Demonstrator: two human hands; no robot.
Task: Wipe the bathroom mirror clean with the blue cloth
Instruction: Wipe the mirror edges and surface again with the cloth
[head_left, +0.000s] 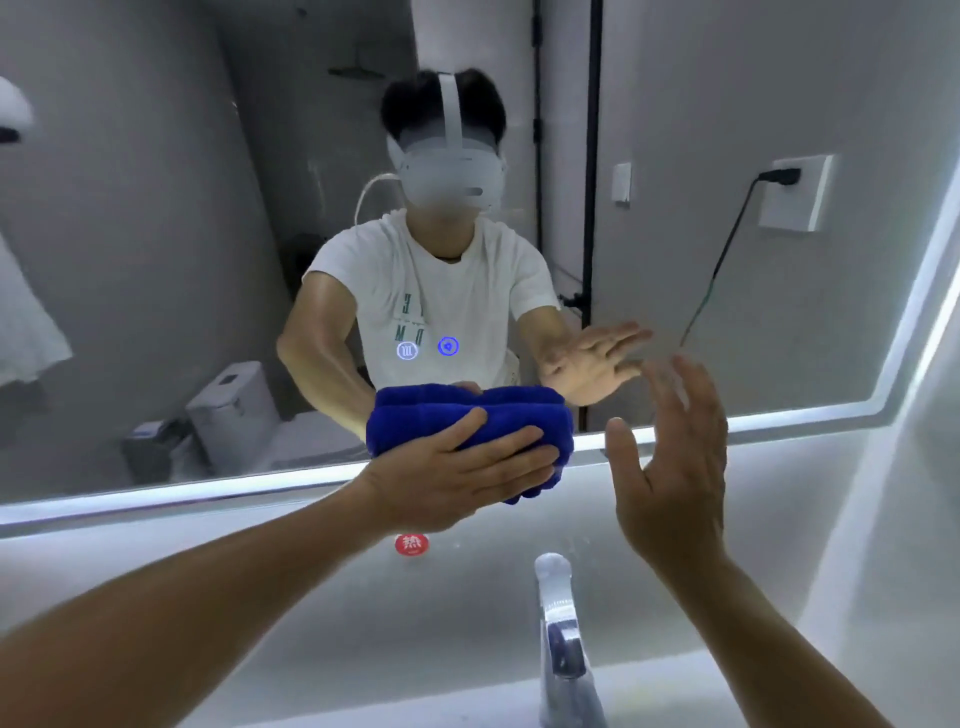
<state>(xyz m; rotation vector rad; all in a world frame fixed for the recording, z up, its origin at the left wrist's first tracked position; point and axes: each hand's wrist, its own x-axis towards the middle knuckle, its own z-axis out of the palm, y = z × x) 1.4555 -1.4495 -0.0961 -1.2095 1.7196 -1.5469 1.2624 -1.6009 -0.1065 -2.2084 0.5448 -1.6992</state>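
The large bathroom mirror (156, 260) fills the upper part of the view, with a lit strip along its lower edge. A folded blue cloth (415, 421) is pressed flat against the glass at the mirror's bottom edge, near the middle. My left hand (467, 473) lies over the cloth and holds it against the mirror. My right hand (670, 467) hovers to the right of the cloth, fingers spread, holding nothing and apart from the glass. The mirror reflects a person, both hands and the cloth.
A chrome tap (563, 649) stands below my right hand at the basin. A round red sticker (412, 544) sits on the wall under the mirror. Two small lit touch buttons (427, 348) glow in the glass. A wall socket (795, 192) with a plugged cable is at the right.
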